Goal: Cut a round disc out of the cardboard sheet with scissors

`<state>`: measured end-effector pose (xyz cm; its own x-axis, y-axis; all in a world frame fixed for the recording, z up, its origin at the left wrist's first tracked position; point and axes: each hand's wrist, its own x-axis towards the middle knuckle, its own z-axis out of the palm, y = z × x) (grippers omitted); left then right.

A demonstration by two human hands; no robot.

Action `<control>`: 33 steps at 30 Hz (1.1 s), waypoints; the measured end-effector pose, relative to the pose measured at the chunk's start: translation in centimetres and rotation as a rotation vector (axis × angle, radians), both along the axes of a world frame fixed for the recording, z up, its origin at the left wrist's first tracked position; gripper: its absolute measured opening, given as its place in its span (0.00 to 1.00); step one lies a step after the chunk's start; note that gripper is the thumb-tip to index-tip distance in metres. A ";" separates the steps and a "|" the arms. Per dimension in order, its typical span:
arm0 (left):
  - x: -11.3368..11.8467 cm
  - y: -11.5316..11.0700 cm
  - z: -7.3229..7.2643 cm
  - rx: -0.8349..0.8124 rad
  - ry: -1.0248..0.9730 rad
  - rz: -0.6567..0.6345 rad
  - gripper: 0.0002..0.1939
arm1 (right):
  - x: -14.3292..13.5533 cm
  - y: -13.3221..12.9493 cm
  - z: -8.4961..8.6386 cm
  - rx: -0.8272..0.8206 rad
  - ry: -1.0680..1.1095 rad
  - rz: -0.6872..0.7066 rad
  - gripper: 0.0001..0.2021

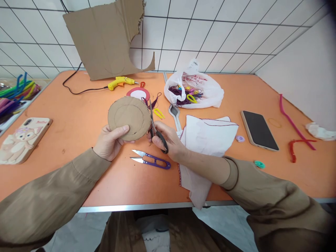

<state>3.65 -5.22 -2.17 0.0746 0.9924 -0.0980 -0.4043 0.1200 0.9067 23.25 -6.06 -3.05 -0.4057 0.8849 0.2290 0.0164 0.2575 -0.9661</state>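
Note:
My left hand (111, 141) grips a round cardboard disc (128, 117) from its lower left, thumb on the front and fingers behind. A circle is drawn on the disc's face, inside its edge. In my right hand (168, 140) is a pair of scissors (160, 140) with black handles, blades pointing up beside the disc's right edge. Whether the blades touch the cardboard I cannot tell. Below the disc, purple thread snips (151, 160) lie on the orange table (110, 185). Behind it are a red-rimmed round piece (139, 92) and a yellow clip-like loop (158, 113).
A cut cardboard sheet (105, 42) leans on the tiled wall, behind a yellow glue gun (122, 82). A plastic bag (207, 91) of craft bits stands at the back. White cloth (210, 136) lies under my right forearm. Phones lie left (25, 140) and right (259, 130).

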 end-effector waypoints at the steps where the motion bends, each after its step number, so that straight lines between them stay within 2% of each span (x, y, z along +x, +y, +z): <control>1: 0.0 0.0 0.0 0.005 0.012 0.005 0.08 | 0.0 0.0 0.0 0.003 -0.008 -0.004 0.12; 7: 0.0 -0.2 0.4 0.014 0.043 0.012 0.08 | -0.2 -0.2 0.0 0.007 -0.035 -0.050 0.09; 26: 0.0 -0.1 0.4 -0.016 0.041 0.048 0.11 | -0.3 -0.3 0.0 -0.043 -0.101 -0.086 0.09; 33: 0.0 0.0 0.6 -0.014 0.051 0.065 0.08 | -0.3 -0.4 0.0 -0.043 -0.108 -0.096 0.09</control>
<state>3.63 -5.24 -1.56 0.0051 0.9935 -0.1138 -0.3652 0.1078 0.9247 22.95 -6.41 -3.04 -0.3386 0.9290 0.1494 0.1439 0.2080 -0.9675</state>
